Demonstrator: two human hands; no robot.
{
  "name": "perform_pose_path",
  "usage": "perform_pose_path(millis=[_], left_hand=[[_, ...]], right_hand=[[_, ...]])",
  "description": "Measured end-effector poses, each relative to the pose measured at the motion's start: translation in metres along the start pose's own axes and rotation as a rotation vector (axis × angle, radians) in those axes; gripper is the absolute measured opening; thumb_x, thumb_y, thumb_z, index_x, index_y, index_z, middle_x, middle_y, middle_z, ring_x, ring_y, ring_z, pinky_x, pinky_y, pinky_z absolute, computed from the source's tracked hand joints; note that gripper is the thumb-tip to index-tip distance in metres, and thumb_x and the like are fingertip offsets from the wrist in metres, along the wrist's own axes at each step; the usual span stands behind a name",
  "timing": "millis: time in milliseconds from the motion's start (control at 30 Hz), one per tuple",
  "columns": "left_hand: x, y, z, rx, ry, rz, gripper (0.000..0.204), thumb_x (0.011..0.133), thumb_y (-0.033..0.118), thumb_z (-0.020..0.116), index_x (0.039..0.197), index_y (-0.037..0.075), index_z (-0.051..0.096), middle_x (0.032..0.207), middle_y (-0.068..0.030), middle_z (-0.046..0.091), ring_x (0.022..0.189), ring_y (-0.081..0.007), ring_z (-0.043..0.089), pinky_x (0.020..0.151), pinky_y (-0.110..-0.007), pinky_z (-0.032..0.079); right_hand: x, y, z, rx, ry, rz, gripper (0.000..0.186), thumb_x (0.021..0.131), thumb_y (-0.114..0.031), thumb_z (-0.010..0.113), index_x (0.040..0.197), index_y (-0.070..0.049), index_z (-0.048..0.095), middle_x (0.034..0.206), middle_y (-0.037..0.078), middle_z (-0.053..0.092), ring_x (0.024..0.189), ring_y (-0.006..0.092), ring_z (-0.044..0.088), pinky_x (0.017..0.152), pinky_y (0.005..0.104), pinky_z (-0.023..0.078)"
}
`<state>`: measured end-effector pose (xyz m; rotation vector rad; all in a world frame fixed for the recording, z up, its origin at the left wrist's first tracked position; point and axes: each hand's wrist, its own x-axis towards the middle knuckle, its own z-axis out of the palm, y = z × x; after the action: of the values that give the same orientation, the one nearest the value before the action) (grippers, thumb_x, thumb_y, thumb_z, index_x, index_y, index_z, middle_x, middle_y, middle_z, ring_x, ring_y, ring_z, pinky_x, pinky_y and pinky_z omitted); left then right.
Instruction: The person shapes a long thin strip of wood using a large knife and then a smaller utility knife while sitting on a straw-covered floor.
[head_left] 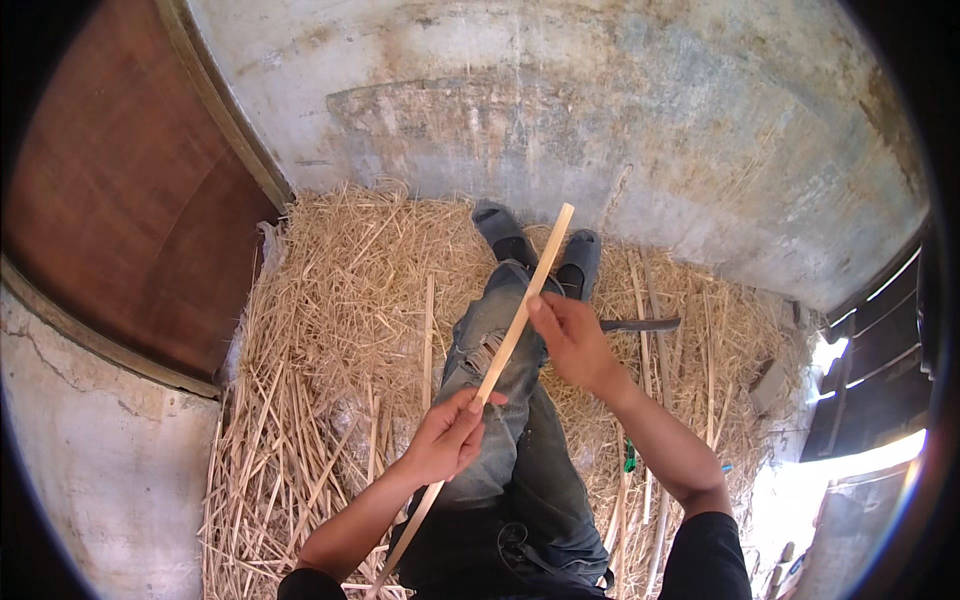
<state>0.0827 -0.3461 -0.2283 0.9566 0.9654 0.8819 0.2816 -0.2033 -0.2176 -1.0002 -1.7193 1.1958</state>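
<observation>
A long, flat, pale wooden strip (527,307) slants across my lap, its far end up near my feet and its near end down by my left forearm. My left hand (450,437) is closed round its lower middle. Farther up, my right hand (574,342) grips the strip, thumb along its edge; the other fingers are partly hidden. Just right of that hand a dark, narrow blade-like piece (645,325) sticks out, and I cannot tell whether it is held or lies on the straw behind.
My legs in worn jeans (490,430) stretch forward over straw-like shavings (350,270). Several pale sticks (270,470) lie at left, with more strips (645,350) at right. A stained wall (560,120) stands ahead, a brown door panel (130,190) at left. A green item (629,458) lies right of my leg.
</observation>
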Motion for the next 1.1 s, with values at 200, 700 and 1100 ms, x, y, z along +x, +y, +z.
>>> perform_pose_path(millis=[200,700,1100], left_hand=[[0.014,-0.004,-0.004,-0.232,0.015,-0.166,0.040,0.108,0.041,0.035,0.111,0.005,0.052,0.053,0.0042,0.027,0.034,-0.0072,0.020,0.032,-0.025,0.021],[0.015,-0.005,-0.012,-0.418,-0.002,-0.188,0.034,0.108,0.036,0.036,0.102,0.007,0.052,0.050,0.0044,0.026,0.033,-0.0062,0.019,0.031,-0.024,0.018],[0.011,-0.015,-0.006,-0.239,0.016,-0.150,0.035,0.108,0.038,0.038,0.103,0.006,0.051,0.049,0.0045,0.027,0.034,-0.0069,0.020,0.031,-0.024,0.021]], right_hand=[[-0.026,0.001,0.015,-0.847,-0.133,-0.137,0.047,0.104,-0.040,0.044,0.077,-0.004,0.057,0.060,0.022,0.059,0.059,0.0467,0.060,0.054,0.0518,0.047],[-0.003,0.006,-0.009,-0.935,-0.195,-0.040,0.061,0.104,-0.049,0.035,0.079,-0.003,0.066,0.069,0.022,0.066,0.066,0.0438,0.066,0.064,0.0529,0.054],[-0.011,0.000,-0.009,-1.097,-0.350,-0.024,0.061,0.103,-0.054,0.035,0.088,-0.003,0.066,0.068,0.023,0.066,0.071,0.0440,0.067,0.067,0.0535,0.054]])
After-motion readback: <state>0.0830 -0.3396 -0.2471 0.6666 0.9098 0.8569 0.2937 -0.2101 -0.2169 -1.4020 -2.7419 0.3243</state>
